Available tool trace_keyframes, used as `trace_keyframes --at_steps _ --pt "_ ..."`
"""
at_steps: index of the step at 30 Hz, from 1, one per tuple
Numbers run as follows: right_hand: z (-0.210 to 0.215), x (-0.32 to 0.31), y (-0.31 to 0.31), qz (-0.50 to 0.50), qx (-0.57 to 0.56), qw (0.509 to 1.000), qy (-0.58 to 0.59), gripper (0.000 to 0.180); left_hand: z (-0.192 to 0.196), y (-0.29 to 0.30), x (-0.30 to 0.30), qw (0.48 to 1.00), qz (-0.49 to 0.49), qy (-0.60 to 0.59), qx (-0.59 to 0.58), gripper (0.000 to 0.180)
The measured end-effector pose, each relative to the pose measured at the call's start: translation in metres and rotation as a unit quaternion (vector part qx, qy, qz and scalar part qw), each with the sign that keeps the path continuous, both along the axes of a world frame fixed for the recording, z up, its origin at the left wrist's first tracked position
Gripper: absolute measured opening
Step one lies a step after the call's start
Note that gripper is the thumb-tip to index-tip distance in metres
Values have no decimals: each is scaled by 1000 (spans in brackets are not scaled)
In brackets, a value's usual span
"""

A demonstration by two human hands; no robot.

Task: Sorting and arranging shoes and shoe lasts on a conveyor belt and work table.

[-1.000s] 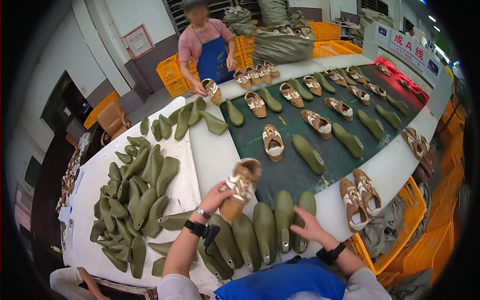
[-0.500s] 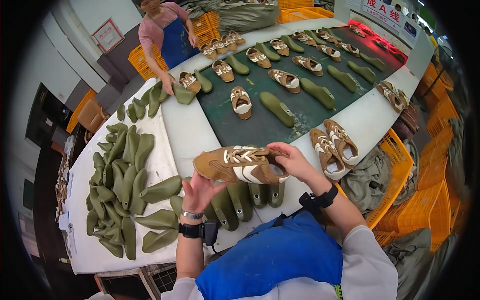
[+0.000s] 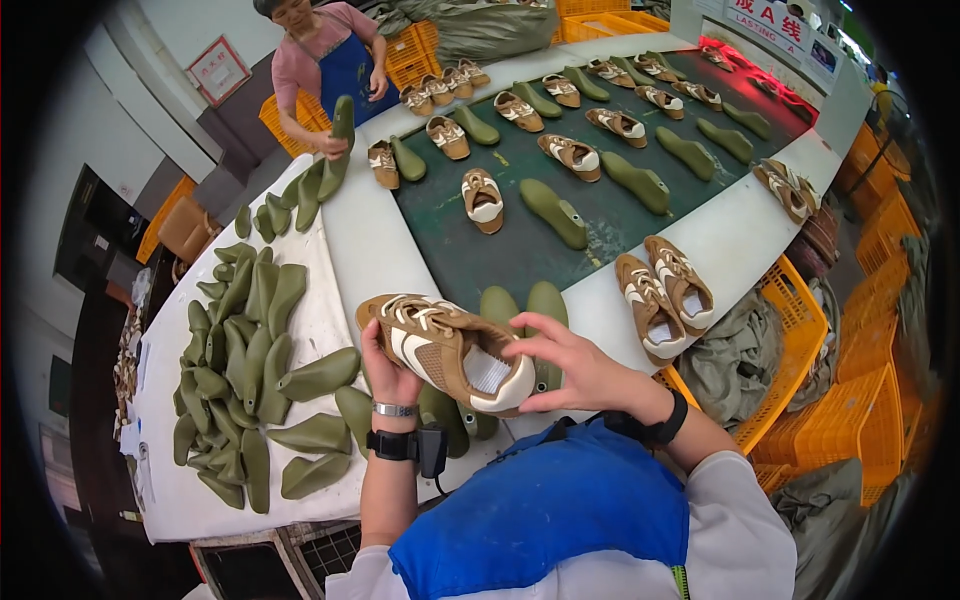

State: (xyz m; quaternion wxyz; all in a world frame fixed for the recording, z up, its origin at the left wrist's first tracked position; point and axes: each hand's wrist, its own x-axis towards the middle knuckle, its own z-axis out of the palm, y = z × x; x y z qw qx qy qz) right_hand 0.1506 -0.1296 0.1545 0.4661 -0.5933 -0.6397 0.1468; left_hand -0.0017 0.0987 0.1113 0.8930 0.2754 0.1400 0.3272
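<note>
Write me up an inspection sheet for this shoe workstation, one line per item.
Surface: white table around a green belt; pale sheet at left.
Job's things: laced brown-and-white shoe held over the near edge, toe to the left; green lasts partly hidden beneath.
Clutter: loose heap of lasts on the sheet; yellow crate of greyish cloth at right.
Hands: left hand supports the shoe near its toe; right hand spread at its heel, firmness of contact unclear.
Cables: short black cord below the left-wrist device.
Surroundings: co-worker across the table, holding a raised last; red light over the belt's far end.
</note>
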Motion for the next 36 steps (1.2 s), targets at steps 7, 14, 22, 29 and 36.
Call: trace_keyframes --at_steps 7,14,22,29,36 --pt "-4 -7 15 85 -53 988 120 42 -40 12 10 993 -44 102 -32 52" --pt "-24 3 22 61 -64 979 184 39 -12 -20 1 983 -152 90 -52 70" --pt "-18 -17 25 -82 -31 982 -168 39 12 -55 10 688 114 372 612 74" --pt "-10 -22 28 -18 -23 971 -239 37 -8 -40 16 539 187 365 736 33" --pt "-4 -18 27 -10 -17 982 -187 36 -2 -39 12 690 149 388 593 15"
